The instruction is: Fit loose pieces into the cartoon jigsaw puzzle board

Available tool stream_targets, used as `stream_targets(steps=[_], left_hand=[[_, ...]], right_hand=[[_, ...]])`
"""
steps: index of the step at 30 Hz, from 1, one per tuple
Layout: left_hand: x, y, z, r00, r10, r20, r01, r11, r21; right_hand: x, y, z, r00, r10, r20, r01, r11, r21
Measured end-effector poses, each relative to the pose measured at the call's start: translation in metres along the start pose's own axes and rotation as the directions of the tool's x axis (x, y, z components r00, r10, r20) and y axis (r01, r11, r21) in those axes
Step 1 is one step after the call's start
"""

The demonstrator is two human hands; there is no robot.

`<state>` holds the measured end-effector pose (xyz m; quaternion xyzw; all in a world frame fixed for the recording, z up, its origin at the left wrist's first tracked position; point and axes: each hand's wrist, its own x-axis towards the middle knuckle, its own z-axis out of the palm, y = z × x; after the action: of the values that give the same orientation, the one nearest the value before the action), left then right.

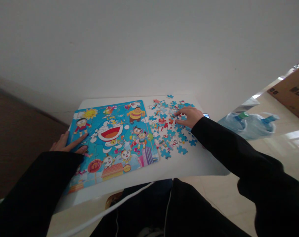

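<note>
On the left of the white table lies a puzzle board (119,113) with a blue cartoon picture, a few pieces apparently lying on top near its middle. My left hand (67,144) rests over the board's left edge, fingers stretched out and lying flat. To the right of the board is a spread of loose jigsaw pieces (166,153), mostly blue, some red and white. Over the far part of these pieces is my right hand (189,117), its thumb and forefinger bent with a gap between them. Their tips are at the pieces; I see none clearly held.
The white table (188,164) stands against a pale wall (149,49). A phone (206,116) lies partly hidden behind my right wrist. Large water bottles (258,126) and a cardboard box (291,90) are on the floor at right. A white cable (110,209) crosses in front of my lap.
</note>
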<state>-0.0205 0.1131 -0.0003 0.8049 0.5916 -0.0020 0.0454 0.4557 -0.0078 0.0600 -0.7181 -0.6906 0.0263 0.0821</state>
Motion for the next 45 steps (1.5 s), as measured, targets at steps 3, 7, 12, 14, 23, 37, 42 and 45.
stream_targets(steps=[3, 7, 12, 14, 23, 37, 42, 45], left_hand=[[-0.001, 0.0, 0.0, 1.0, 0.019, -0.01, -0.019, 1.0, -0.005], [-0.003, 0.0, -0.002, 0.998, 0.044, -0.035, -0.045, 0.998, -0.033], [0.0, 0.0, -0.005, 0.999, 0.036, 0.014, -0.035, 0.996, -0.084], [0.0, 0.001, -0.006, 1.0, 0.006, 0.026, -0.004, 0.995, -0.095], [-0.008, 0.011, -0.008, 0.998, 0.03, -0.049, -0.034, 0.997, -0.075], [-0.004, 0.014, -0.011, 1.0, -0.009, 0.017, 0.009, 1.0, -0.027], [-0.009, 0.021, -0.013, 0.999, -0.029, -0.018, 0.028, 0.999, -0.037], [-0.016, 0.026, -0.017, 0.999, -0.028, -0.035, 0.025, 0.997, -0.069]], right_hand=[[-0.035, -0.009, -0.003, 0.995, -0.099, -0.01, 0.099, 0.994, 0.041], [-0.084, -0.017, 0.004, 0.976, -0.217, -0.017, 0.218, 0.969, 0.119], [-0.127, -0.019, 0.022, 0.965, -0.248, -0.086, 0.261, 0.94, 0.219], [-0.135, -0.02, 0.028, 0.967, -0.227, -0.117, 0.249, 0.941, 0.23], [-0.142, -0.033, 0.041, 0.956, -0.182, -0.229, 0.222, 0.961, 0.164], [-0.02, -0.006, -0.011, 0.998, 0.023, 0.066, -0.012, 0.987, -0.161], [0.03, -0.005, 0.002, 0.972, 0.175, 0.157, -0.127, 0.953, -0.275], [0.042, -0.006, 0.007, 0.965, 0.204, 0.167, -0.157, 0.953, -0.26]])
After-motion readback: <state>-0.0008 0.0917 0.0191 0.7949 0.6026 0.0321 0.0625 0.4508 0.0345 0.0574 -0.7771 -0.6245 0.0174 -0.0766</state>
